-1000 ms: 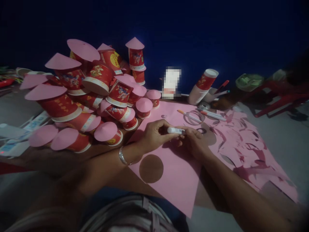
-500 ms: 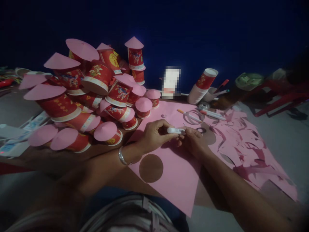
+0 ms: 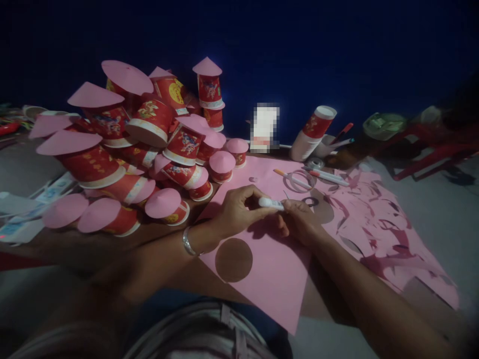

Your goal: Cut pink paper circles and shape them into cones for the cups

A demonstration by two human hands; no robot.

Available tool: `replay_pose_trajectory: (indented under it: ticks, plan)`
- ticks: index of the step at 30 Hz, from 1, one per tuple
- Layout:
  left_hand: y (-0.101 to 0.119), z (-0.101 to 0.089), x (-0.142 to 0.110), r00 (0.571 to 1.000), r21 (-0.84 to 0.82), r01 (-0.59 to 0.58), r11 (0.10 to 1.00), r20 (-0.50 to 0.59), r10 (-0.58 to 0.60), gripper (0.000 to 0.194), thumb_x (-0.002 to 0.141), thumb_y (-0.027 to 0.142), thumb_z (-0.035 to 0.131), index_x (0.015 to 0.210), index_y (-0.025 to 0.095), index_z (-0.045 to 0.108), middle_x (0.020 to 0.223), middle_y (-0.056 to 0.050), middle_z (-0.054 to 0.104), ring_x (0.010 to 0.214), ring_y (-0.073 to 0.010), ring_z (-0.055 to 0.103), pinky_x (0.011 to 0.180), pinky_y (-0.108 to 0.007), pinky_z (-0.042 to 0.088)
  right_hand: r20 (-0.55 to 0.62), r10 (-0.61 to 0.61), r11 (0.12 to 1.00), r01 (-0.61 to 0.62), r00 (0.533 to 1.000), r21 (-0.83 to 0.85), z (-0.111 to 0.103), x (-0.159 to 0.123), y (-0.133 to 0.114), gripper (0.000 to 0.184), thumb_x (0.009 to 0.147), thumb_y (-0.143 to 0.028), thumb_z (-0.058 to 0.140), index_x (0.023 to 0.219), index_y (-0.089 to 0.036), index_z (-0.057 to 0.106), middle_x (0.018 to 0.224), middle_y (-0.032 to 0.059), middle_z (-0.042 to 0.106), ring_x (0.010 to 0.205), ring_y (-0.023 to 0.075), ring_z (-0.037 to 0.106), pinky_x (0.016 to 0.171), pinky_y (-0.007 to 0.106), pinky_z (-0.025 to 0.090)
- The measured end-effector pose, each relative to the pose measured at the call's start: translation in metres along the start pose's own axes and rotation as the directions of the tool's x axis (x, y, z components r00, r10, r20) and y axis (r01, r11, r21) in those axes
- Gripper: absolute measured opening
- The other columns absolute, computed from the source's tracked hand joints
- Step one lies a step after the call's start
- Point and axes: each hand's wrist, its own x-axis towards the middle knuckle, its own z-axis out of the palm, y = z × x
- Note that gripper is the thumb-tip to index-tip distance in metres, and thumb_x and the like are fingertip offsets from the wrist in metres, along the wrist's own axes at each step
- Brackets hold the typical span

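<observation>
In both hands, above a pink paper sheet, is a small white tube with dark print, lying nearly level. My left hand pinches its rounded left end between thumb and fingers. The thumb and fingertips of my right hand close round the other end and hide it. A round hole is cut in the sheet just below my left hand. Past the right knuckles lies a dark ring, partly covered.
Red paper cups with pink cone tops are piled on the left. Behind stand a blurred-out bright panel and a leaning cup stack. Markers and a tape roll lie right of centre, beside pink paper scraps.
My right fingers have shifted slightly and now cover more of the tube's right end. My left hand stays nearly in place.
</observation>
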Motion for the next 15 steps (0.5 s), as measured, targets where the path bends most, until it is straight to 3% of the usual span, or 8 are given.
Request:
replay_pose_trajectory:
  ticks: [5,9,12,15]
  plan:
    - [-0.001,0.003,0.002,0.995,-0.038,0.095,0.995,0.023,-0.094,0.028,0.071,0.032,0.082,0.087,0.016,0.066,0.080,-0.002,0.069,0.067,-0.0116,0.061,0.060,-0.024,0.049,-0.152,-0.107,0.992,0.115,0.983,0.046,0.007,0.001,-0.006,0.032,0.072,-0.048,0.082,0.083,-0.019,0.072,0.065,-0.0014,0.064,0.051,0.0114,0.057,0.055,0.025,0.054]
    - [0.006,-0.016,-0.003,0.990,0.174,0.105,0.979,0.072,-0.119,0.049,0.069,0.022,0.083,0.114,0.018,0.062,0.101,-0.006,0.070,0.074,-0.0126,0.062,0.066,-0.027,0.053,-0.346,-0.296,0.951,0.308,0.890,-0.022,0.004,0.001,-0.014,0.020,0.071,-0.029,0.082,0.086,-0.026,0.070,0.067,-0.0057,0.057,0.053,0.0089,0.050,0.061,0.024,0.055]
    - [0.007,-0.040,-0.013,0.980,0.521,-0.099,0.848,0.199,-0.007,0.021,0.087,0.022,0.066,0.107,0.019,0.067,0.107,-0.006,0.070,0.093,-0.0177,0.064,0.084,-0.036,0.053,-0.420,-0.419,0.908,0.380,0.805,-0.178,-0.002,0.002,-0.017,0.017,0.074,-0.029,0.079,0.088,-0.026,0.070,0.086,-0.0014,0.062,0.069,0.0123,0.057,0.066,0.026,0.055]
    - [-0.001,-0.056,-0.026,0.931,0.656,-0.303,0.691,0.360,0.067,0.022,0.095,0.021,0.054,0.113,0.020,0.067,0.115,-0.006,0.071,0.109,-0.0206,0.061,0.100,-0.043,0.047,-0.418,-0.492,0.861,0.356,0.764,-0.363,-0.008,0.004,-0.014,0.015,0.082,-0.033,0.074,0.094,-0.026,0.070,0.094,0.0017,0.065,0.079,0.0158,0.062,0.071,0.029,0.056]
